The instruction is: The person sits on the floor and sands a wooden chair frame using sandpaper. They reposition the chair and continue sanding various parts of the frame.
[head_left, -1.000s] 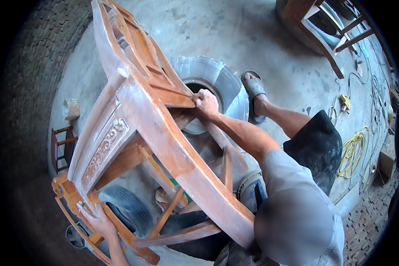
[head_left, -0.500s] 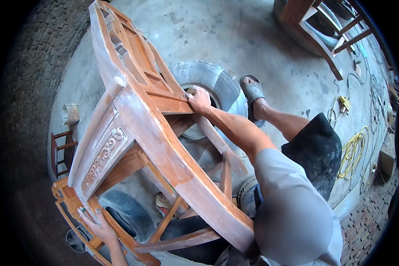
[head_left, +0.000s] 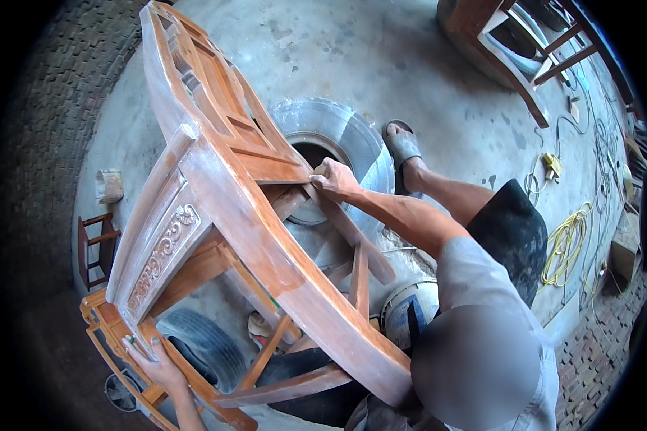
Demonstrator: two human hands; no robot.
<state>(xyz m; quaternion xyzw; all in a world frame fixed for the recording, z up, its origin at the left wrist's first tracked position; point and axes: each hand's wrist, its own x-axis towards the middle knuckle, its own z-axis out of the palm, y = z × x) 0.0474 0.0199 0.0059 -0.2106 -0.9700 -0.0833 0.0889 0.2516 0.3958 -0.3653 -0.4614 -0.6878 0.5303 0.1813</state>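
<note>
A wooden chair frame [head_left: 295, 266], tipped over and dusted with white powder, fills the middle. Its carved panel [head_left: 167, 253] faces left. With the fingers curled, my right hand [head_left: 336, 179] grips a small tan piece [head_left: 319, 171] against the corner of the slatted back; most of that piece is hidden. Lower left, my left hand [head_left: 159, 365] lies with fingers stretched out along a bare orange-brown rail [head_left: 194, 381] of the frame, a green band on one finger. Below the frame are a grey-dusted tyre [head_left: 366, 133] and a dark tyre [head_left: 207, 341].
Another wooden chair [head_left: 507, 68] stands on a tyre at the upper right. A sandalled foot [head_left: 404, 147] is beside the dusted tyre. Right are a yellow cable coil [head_left: 568, 251] and a yellow plug block [head_left: 552, 167]. A white bucket [head_left: 413, 298] and small stool [head_left: 97, 248] stand nearby.
My right hand has slid a little down and to the right along the chair's corner, uncovering more of the tyre's centre. My left hand stays on the rail. The view shifts slightly.
</note>
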